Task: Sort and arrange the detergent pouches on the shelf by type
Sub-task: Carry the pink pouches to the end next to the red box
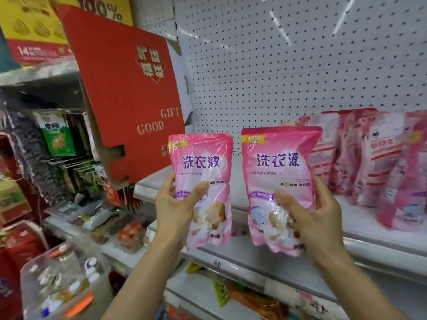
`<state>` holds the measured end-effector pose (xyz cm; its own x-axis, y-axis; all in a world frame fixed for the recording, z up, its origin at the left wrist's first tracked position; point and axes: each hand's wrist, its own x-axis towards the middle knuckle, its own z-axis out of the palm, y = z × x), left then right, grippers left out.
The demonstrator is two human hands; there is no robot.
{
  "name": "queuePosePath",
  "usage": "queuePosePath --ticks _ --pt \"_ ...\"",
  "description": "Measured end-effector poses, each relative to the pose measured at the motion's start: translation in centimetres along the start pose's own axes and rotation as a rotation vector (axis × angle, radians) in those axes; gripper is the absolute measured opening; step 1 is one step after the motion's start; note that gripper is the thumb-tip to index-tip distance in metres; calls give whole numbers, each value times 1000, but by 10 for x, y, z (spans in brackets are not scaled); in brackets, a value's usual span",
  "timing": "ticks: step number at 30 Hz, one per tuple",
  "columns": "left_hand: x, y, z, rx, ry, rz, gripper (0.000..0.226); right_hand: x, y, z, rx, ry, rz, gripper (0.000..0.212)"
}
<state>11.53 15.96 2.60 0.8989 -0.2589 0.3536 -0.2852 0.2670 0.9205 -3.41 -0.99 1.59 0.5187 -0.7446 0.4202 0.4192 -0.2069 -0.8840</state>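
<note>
pink, slick, floppy-looking pouches are sagging as the left hand (178, 211) is pinching one pouch (203, 188) low and the right hand (312, 215) is gripping the other pouch (279, 185) low, so supporting the bottoms seems wise.

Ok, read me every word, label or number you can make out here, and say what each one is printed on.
"洗衣液" and "NEW": left pouch, gripped by the left hand.
"洗衣液" and "NEW": right pouch, gripped by the right hand.
"GOOD GIFT": red cardboard box.
"100%" and "14": yellow carton.
Small print on both pouches and the shelved pink pouches: too blurred.
</note>
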Motion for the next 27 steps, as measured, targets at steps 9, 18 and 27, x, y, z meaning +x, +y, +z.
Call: queuePosePath --ticks 9,18,27 --pt "157 -36 -5 46 47 41 40 115 52 99 12 -14 83 33" --pt "288 -102 18 -13 11 -53 43 213 118 153 1 182 173 24" --pt "397 -155 58 -89 -99 -12 37 288 164 176 -79 278 147 33"
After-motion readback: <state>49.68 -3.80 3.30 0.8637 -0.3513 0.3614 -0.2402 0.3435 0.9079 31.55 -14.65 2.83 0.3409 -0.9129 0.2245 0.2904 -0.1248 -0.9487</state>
